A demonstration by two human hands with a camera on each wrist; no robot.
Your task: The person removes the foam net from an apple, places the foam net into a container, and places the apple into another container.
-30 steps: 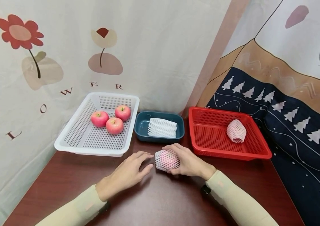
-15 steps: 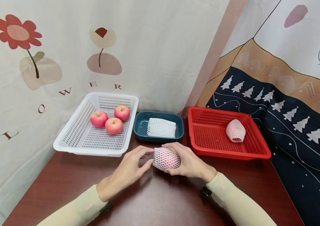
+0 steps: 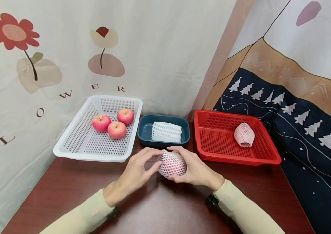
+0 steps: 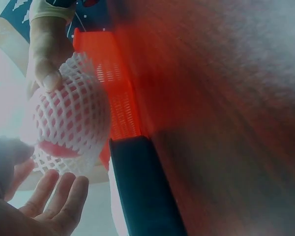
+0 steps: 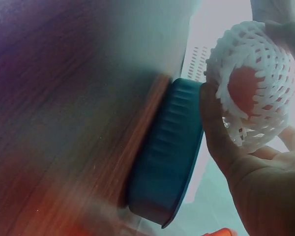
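Over the table in front of me, my right hand [image 3: 196, 169] grips an apple [image 3: 173, 165] covered by a white foam net [image 4: 76, 110]. Its fingers and thumb curve round the apple's right side. At the net's left end, my left hand [image 3: 136, 167] holds the rim between thumb and fingers. Bare red skin of the apple shows through openings at both ends of the net in the wrist views. Part of the left fingertips is hidden behind the net in the head view.
Three bare apples [image 3: 116, 130] lie in a white basket [image 3: 95, 156] at the left. A dark teal tray [image 3: 145, 138] behind the hands holds flat foam netting [image 3: 166, 132]. At the right, a red basket [image 3: 215, 139] contains one netted apple [image 3: 244, 135].
My left hand has moved in from the left, from beside the net to its rim. The netted apple has tilted slightly in my right hand, its left end rising.
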